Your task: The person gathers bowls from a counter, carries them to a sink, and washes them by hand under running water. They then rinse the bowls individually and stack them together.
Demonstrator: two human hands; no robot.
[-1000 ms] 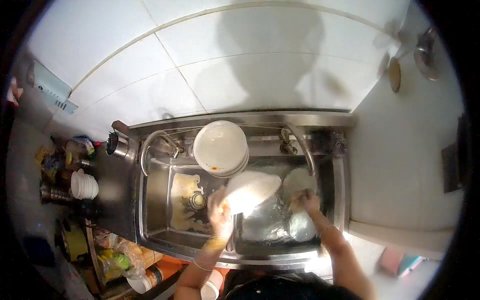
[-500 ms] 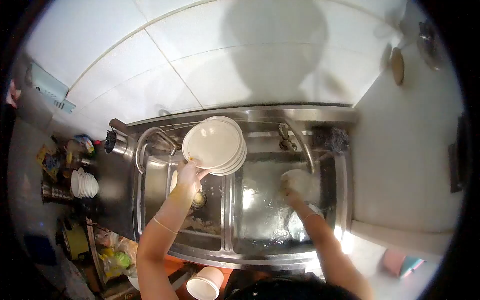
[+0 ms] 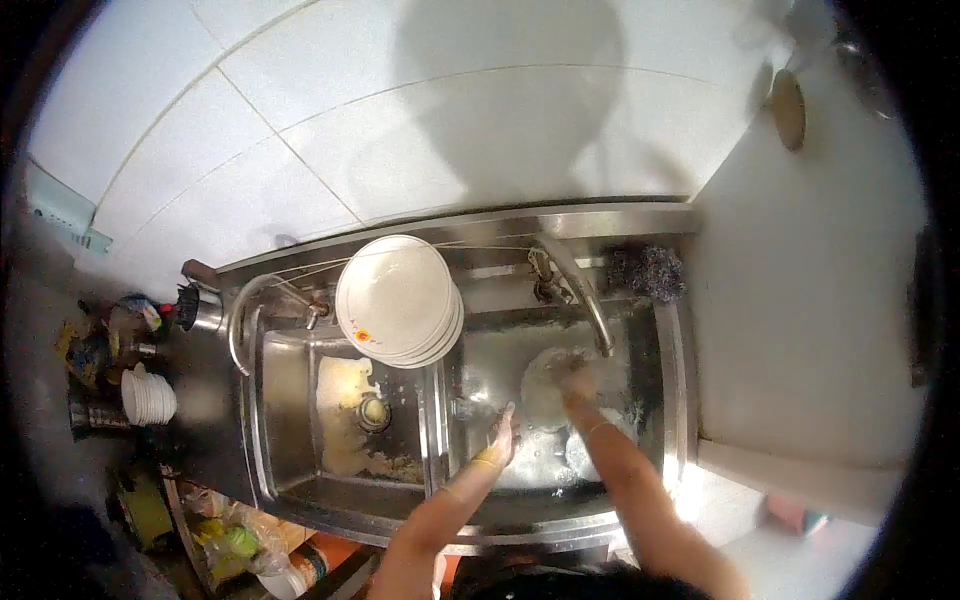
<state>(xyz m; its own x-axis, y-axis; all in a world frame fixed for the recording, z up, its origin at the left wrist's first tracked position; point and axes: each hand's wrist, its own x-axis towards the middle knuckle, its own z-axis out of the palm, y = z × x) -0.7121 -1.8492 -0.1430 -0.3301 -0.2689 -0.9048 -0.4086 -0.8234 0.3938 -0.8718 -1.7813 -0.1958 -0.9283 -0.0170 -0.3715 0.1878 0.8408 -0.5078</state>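
The left hand (image 3: 503, 440) hung over the water-filled basin (image 3: 480, 360), near the metal divider (image 3: 437, 430), thumb lifted away from the fingers and nothing in its grasp. The right hand (image 3: 577, 380) was blurred at a pale round dish (image 3: 543, 388) in the same basin; whether its fingers pinched or lay flat, I cannot tell. Nearer the person, partly behind the right forearm, lay another pale, rounded piece (image 3: 582, 455), blurred by glare and rippling water.

Across the back of the divider stood a stack of smooth white plates (image 3: 397, 298), the top one round and shallow, with an orange-red mark near its rim. The other basin (image 3: 290, 400), brushed steel with rounded corners, held yellowish-white foamy residue (image 3: 345, 395) around its round drain (image 3: 373, 412). Curved metal faucets served both basins. A dark, coarse scouring mass (image 3: 655, 273) sat at the back corner; beyond the opposite side stood nested white bowls (image 3: 148, 397) and a shiny metal cup (image 3: 203, 308) with dark contents.
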